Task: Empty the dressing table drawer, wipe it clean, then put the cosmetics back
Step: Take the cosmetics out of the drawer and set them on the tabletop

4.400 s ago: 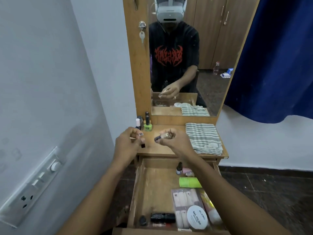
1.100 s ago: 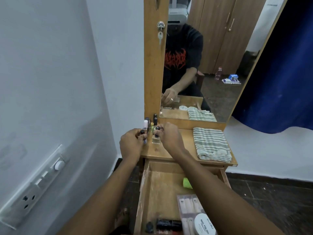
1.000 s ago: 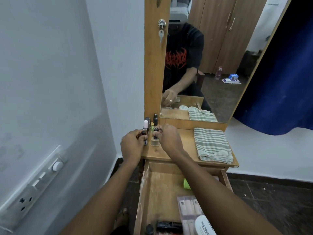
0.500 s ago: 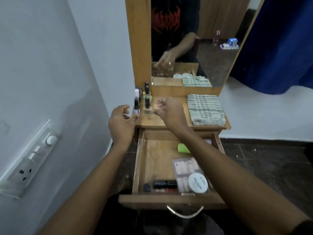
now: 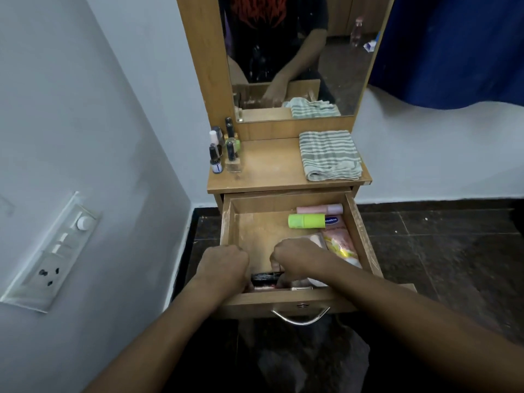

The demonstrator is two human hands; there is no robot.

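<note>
Drawer [image 5: 286,300] open, both hands inside, wooden tabletop [image 5: 269,168]

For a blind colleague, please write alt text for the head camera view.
Both hands, left hand and right hand, reach into the front of an open wooden drawer still holding cosmetics. Above, nail polish bottles and a folded striped towel sit on the tabletop.

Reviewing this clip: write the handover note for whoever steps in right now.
Left hand and right hand: both down in the open drawer at its front, over a black case; grips hidden.
Done: small bottles stand on the tabletop, back left.
Left: green tube, pink tube, pouch and front items to remove; wipe with the striped cloth; refill.
</note>
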